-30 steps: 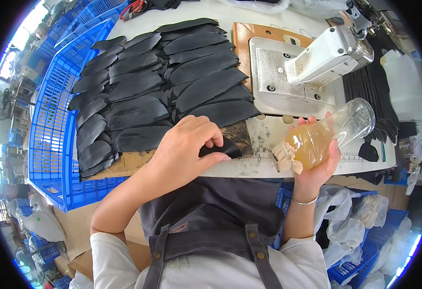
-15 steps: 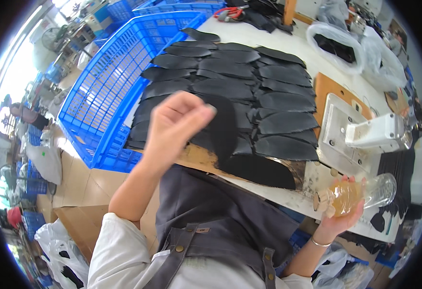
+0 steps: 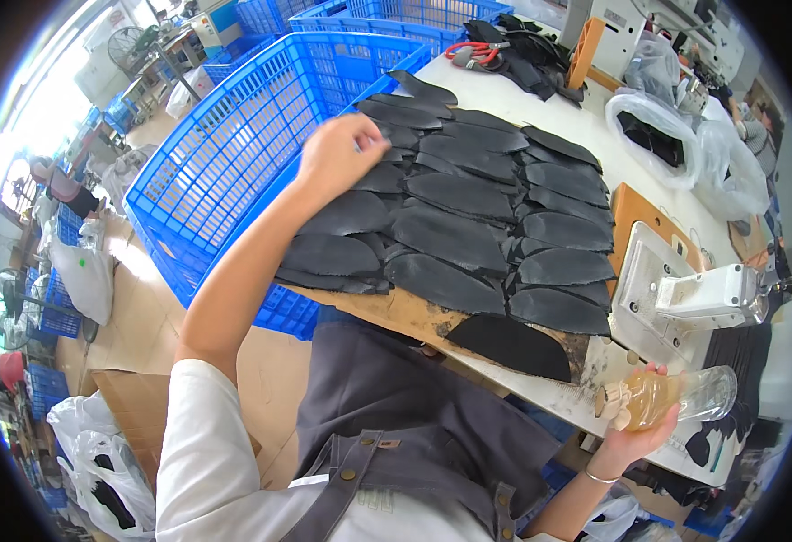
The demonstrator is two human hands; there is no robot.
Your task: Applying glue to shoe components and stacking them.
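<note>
My left hand (image 3: 342,155) hovers over the far left of the overlapping black leaf-shaped pieces (image 3: 450,232), fingers curled into a pinch. Its fingertips are blurred, and whether anything is between them I cannot make out. My right hand (image 3: 638,441) is wrapped round a clear glass bottle (image 3: 705,394), tilted on its side over the table's right front edge. Amber liquid sits toward its wrapped neck, which points left. A matte black piece (image 3: 511,347) lies alone on the wooden board (image 3: 396,314) at the near edge.
Left of the pieces stands a large blue plastic crate (image 3: 206,172). A white machine arm (image 3: 707,296) is to the right, beside a wooden block (image 3: 635,212). Red-handled scissors (image 3: 477,56) and a plastic bag of black pieces (image 3: 653,135) are farther back.
My left hand has moved away toward the far left of the rows. The black piece that hung from it no longer shows in it. My right hand still grips the bottle; the view has shifted.
</note>
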